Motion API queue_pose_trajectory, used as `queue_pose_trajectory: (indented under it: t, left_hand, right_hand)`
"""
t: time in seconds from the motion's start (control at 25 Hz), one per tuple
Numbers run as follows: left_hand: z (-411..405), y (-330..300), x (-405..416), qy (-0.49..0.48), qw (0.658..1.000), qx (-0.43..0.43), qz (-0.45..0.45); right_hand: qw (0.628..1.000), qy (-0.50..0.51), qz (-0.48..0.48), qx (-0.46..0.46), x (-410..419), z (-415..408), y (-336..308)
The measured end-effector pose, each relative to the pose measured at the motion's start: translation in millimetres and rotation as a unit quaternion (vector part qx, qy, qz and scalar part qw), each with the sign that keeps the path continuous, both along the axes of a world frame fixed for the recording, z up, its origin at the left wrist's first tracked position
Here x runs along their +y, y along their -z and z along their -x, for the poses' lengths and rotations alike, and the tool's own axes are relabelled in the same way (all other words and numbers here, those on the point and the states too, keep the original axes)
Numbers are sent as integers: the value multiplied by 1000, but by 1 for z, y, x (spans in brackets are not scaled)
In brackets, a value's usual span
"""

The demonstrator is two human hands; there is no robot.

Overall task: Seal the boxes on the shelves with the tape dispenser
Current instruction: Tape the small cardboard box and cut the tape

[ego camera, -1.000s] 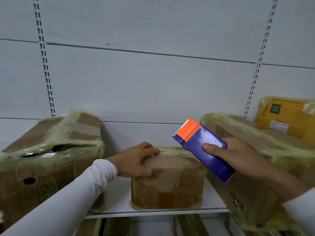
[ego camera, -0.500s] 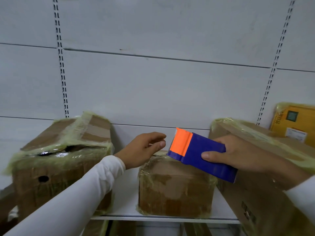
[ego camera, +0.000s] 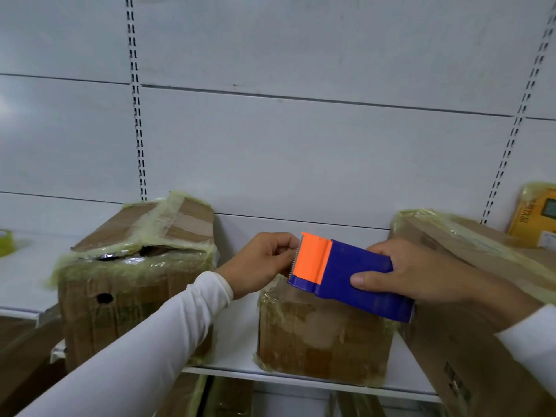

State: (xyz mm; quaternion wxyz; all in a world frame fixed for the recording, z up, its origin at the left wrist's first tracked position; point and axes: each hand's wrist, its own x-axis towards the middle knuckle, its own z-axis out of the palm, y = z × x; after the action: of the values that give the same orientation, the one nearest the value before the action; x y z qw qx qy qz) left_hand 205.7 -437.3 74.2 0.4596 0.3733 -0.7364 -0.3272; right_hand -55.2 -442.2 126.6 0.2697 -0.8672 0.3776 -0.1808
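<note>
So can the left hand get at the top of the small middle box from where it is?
Probably yes. The left hand is at the dispenser's toothed edge, just above the middle box. Nothing lies between the hand and the box's near left corner, though the dispenser, gripped by the right hand, covers the rest of the top.

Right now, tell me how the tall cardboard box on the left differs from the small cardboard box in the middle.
The tall cardboard box on the left stands higher than the small cardboard box in the middle. The left box's top gapes open with a dark slit; the middle box's top is hidden behind the blue and orange tape dispenser. Both carry yellowish tape.
</note>
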Motion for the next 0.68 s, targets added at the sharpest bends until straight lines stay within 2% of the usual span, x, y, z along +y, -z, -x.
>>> queue_pose_trajectory:
  t: [0.16,0.4,0.52,0.6,0.68]
  left_hand:
    - [-7,6,0,-19,999,43,-12]
    - [-10,8,-2,-60,998,-2,-7]
    - [-15,-1,-4,-107,992,72,-8]
    - [-24,-2,-6,-146,980,132,-22]
    - [-26,2,-8,-174,976,129,-34]
  right_hand:
    - [1000,-3,-1,15,-2,1,3]
    - [999,-18,0,36,-7,-4,2]
    - [999,-20,-2,49,-14,-4,-11]
    - [995,-10,21,96,-21,5,-28]
    - [990,6,19,137,-27,17,-41]
